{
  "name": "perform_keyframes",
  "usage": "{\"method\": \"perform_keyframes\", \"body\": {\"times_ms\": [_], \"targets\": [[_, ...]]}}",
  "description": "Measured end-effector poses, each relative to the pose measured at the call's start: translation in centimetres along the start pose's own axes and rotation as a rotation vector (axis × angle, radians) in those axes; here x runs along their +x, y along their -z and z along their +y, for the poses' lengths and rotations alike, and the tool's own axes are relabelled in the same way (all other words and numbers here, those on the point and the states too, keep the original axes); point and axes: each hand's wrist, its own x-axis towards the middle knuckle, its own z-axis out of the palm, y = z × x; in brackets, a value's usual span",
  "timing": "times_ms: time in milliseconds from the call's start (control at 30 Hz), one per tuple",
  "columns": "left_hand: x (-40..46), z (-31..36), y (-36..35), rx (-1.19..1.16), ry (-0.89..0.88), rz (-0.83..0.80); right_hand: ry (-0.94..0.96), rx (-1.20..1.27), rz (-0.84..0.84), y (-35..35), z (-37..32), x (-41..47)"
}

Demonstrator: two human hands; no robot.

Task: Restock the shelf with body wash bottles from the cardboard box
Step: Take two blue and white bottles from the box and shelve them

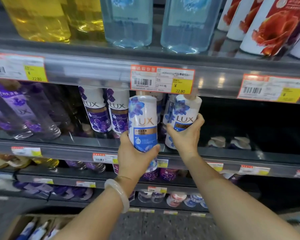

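Holding blue bottles (143,123) at a dark shelf (249,157) edge

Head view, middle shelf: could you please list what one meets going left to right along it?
Clear purple bottles → white purple-flower Lux bottles → blue Lux bottle in left hand → blue Lux bottle in right hand → dark gap with pump tops.

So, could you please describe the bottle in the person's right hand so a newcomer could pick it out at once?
Find the orange-framed price tag marked 22.80 on the shelf rail. Just below its right end, the right hand grips a white Lux bottle with blue flowers, at the middle shelf's edge. Unlike the matching bottle in the left hand, it borders the dark empty gap.
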Motion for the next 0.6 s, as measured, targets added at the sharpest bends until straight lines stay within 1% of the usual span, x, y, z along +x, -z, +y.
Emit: {"method": "perform_keyframes", "body": {"times_ms": [167,333,500,600], "targets": [[0.1,0.1,-0.5,0.023,-0.023,0.029,0.012,0.026,0.015,0.1,0.6,-0.4],[0.2,-0.2,-0.9,0.019,-0.028,0.037,-0.011,0.056,-0.015,0.3,1.6,-0.7],[1.0,-0.3,-1.5,-0.021,-0.059,0.008,-0.048,-0.028,-0.12,1.3,3.4,-1.8],[2.3,-0.2,-1.9,-0.06,-0.094,-0.011,-0.032,-0.091,-0.161,1.7,4.1,-1.8]]}}
